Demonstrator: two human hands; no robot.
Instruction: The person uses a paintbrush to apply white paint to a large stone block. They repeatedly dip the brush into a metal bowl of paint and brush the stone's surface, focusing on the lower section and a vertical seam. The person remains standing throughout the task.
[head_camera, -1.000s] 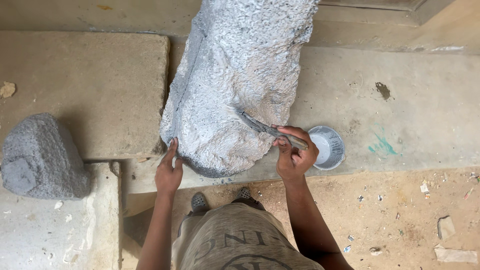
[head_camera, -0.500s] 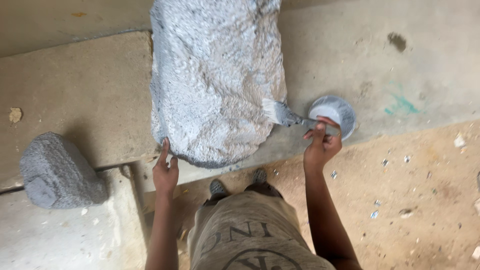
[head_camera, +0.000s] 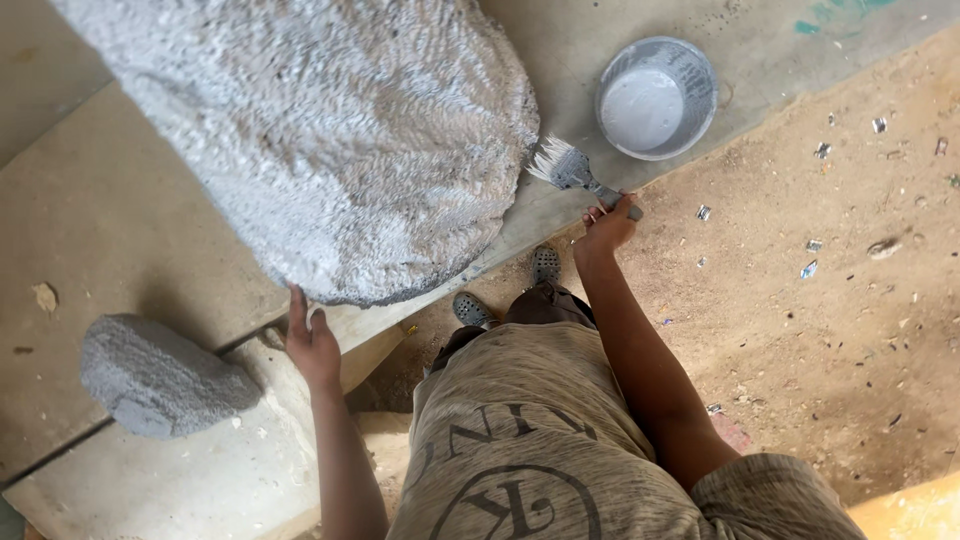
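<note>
Now the paintbrush (head_camera: 572, 170) has come off the big rock (head_camera: 330, 140). A moment ago its bristles lay flat on the rock's side. Half a second ago they were just leaving it, and now they hang in the gap between the rock and the paint pot (head_camera: 657, 97), touching neither. The left hand has hardly moved; it was at the rock's bottom edge then and it is there now. My guess is that this stroke is over and the brush is out of paint.

Far to the left of the big rock lies one small grey rock (head_camera: 160, 375) on the stone slab (head_camera: 110, 240). It is well apart from both hands. Next comes the left hand (head_camera: 312, 340), fingers spread open and straight, tips touching the big rock's lower edge. It holds nothing. The one big rock is bumpy and pale grey all over, and it sits on the slab.

Below the big rock are two grey shoes (head_camera: 510, 290). To its right is the one brush, with white tips. The right hand (head_camera: 606, 226) is curled tight around the brush handle. Up and right of the rock sits one round pot with pale paint inside.
</note>
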